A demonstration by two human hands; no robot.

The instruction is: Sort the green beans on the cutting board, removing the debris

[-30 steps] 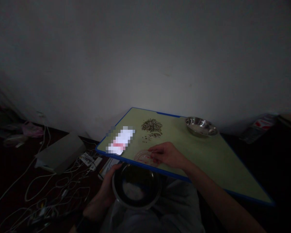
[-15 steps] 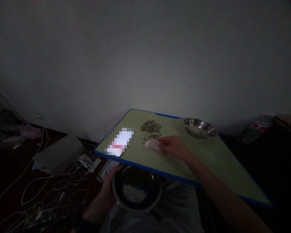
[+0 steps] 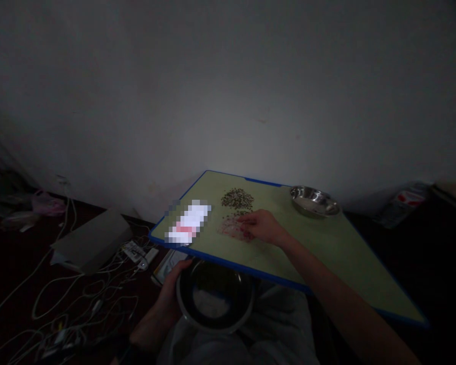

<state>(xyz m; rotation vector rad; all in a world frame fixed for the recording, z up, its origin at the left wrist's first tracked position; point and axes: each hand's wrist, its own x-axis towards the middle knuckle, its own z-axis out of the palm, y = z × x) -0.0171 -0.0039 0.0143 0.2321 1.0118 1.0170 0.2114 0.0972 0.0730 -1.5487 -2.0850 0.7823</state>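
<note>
My left hand (image 3: 174,289) grips the left rim of a dark, shiny metal bowl (image 3: 180,299), held over my lap just below the front edge of the table (image 3: 307,263). My right hand (image 3: 264,227) reaches over the green tabletop, its fingers closed on a thin, see-through piece with reddish marks (image 3: 230,229); it looks like plastic film, somewhat blurred. Just beyond it lies a scattered heap of small dark grains or seeds (image 3: 236,198), a few of them near my fingertips.
A lit phone (image 3: 190,223) lies at the table's left, its screen pixelated. A second metal bowl (image 3: 314,202) with something pale inside stands at the back right. On the floor at left are a grey box (image 3: 93,241), tangled cables (image 3: 99,304) and a pink bag (image 3: 47,204).
My right hand has shifted slightly left. The piece under it looked bunched and whitish; now it is spread flatter and shows reddish marks. My left hand and its bowl have stayed nearly still.
</note>
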